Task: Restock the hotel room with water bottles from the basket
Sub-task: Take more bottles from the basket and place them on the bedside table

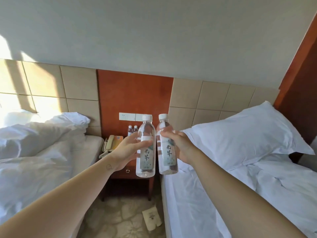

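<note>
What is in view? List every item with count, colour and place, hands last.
held water bottles: two, clear with white caps, upright side by side in front of the nightstand
small bottles: two, clear with white caps, back of the nightstand top
telephone: one, beige, left side of the nightstand top
nightstand: one, red-brown wood, between the beds
beds: two, white linen, left and right; the left one's bedding is rumpled
pillow: one, white, head of the right bed
switch plate: one, white, wood panel above the nightstand
paper: one, cream, on the patterned floor
left hand: grips the left bottle
right hand: grips the right bottle
</note>
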{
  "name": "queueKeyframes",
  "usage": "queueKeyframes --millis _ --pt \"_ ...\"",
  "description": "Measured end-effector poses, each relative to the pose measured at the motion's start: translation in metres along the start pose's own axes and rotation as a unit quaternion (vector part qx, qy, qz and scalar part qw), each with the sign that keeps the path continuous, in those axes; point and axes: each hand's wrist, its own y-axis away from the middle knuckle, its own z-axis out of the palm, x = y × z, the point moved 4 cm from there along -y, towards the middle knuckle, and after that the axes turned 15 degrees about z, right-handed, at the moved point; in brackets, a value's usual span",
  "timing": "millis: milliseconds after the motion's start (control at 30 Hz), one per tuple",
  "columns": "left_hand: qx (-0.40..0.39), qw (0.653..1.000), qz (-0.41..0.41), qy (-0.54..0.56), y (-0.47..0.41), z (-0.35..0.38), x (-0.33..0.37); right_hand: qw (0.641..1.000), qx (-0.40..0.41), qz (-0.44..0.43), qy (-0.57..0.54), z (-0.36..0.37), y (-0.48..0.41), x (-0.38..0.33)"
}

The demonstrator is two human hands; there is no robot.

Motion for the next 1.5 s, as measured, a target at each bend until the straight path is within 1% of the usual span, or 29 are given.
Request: queueKeyframes --millis 67,200,333,467,567,667,767,933,1033,1133,1233,1367,1500 --pt "0.007 1.0 0.001 -0.022 -0.039 -0.015 -0.014 0.999 0.008 0.004 0.035 -0.009 -0.042 -0.017" --pt "-0.005 0.999 -0.013 -0.052 -0.105 -0.048 -0.046 0.996 0.014 0.017 0.087 -0.011 -0.12 -0.039" --pt "0.002 0.997 -0.029 -0.067 -0.177 -0.089 -0.076 0.994 0.011 0.024 0.109 -0.009 -0.201 -0.057" --pt "-0.011 0.996 -0.02 -0.089 -0.251 -0.133 -0.106 0.99 0.012 0.023 0.139 -0.009 -0.282 -0.073" --pt "-0.018 0.993 -0.028 -0.114 -0.312 -0.171 -0.136 0.986 0.03 0.022 0.162 -0.008 -0.352 -0.089" --pt "-0.043 0.989 -0.034 -0.137 -0.365 -0.199 -0.166 0.98 0.061 0.018 0.19 -0.009 -0.414 -0.099" --pt "-0.051 0.98 -0.051 -0.188 -0.413 -0.219 -0.199 0.975 0.082 0.024 0.206 -0.013 -0.473 -0.099" --pt "-0.091 0.947 -0.051 -0.302 -0.482 -0.233 -0.263 0.963 0.103 0.048 0.246 -0.031 -0.564 -0.088" --pt "-0.08 0.936 -0.058 -0.339 -0.513 -0.241 -0.317 0.957 0.108 0.055 0.264 -0.046 -0.624 -0.063" --pt "-0.051 0.939 -0.068 -0.334 -0.536 -0.251 -0.39 0.959 0.113 0.054 0.254 -0.058 -0.687 -0.018" --pt "-0.054 0.94 -0.084 -0.327 -0.544 -0.262 -0.469 0.957 0.113 0.053 0.263 -0.064 -0.742 0.038" --pt "-0.05 0.94 -0.098 -0.323 -0.543 -0.3 -0.557 0.958 0.101 0.056 0.263 -0.056 -0.801 0.104" --pt "-0.035 0.937 -0.075 -0.338 -0.544 -0.341 -0.619 0.964 0.088 0.022 0.248 -0.037 -0.852 0.148"
